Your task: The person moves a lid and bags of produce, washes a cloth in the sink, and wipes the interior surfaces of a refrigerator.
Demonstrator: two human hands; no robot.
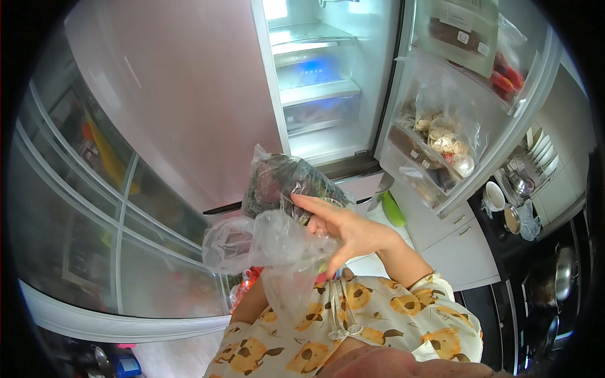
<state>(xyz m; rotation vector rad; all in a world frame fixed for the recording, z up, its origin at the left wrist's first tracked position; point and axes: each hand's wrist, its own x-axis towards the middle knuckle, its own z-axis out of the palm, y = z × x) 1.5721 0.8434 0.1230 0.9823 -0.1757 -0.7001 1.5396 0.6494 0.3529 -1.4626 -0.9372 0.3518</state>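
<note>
A clear plastic bag of dark leafy food hangs in front of the fridge's lower part. My right hand is at the bag's near side, its forefinger stretched over the plastic and its thumb apart; whether it grips the bag is unclear. Crumpled, seemingly empty clear plastic lies between that bag and my chest. It hides my left hand, of which only the forearm shows below it. Beyond the bag stands the open fridge compartment with glass shelves and clear drawers.
The open fridge door at the right holds bagged food in its bins. A glazed sliding door stands at the left. Farther right are a counter with bowls, a dish rack and a pan. A green object is low beside the cabinet.
</note>
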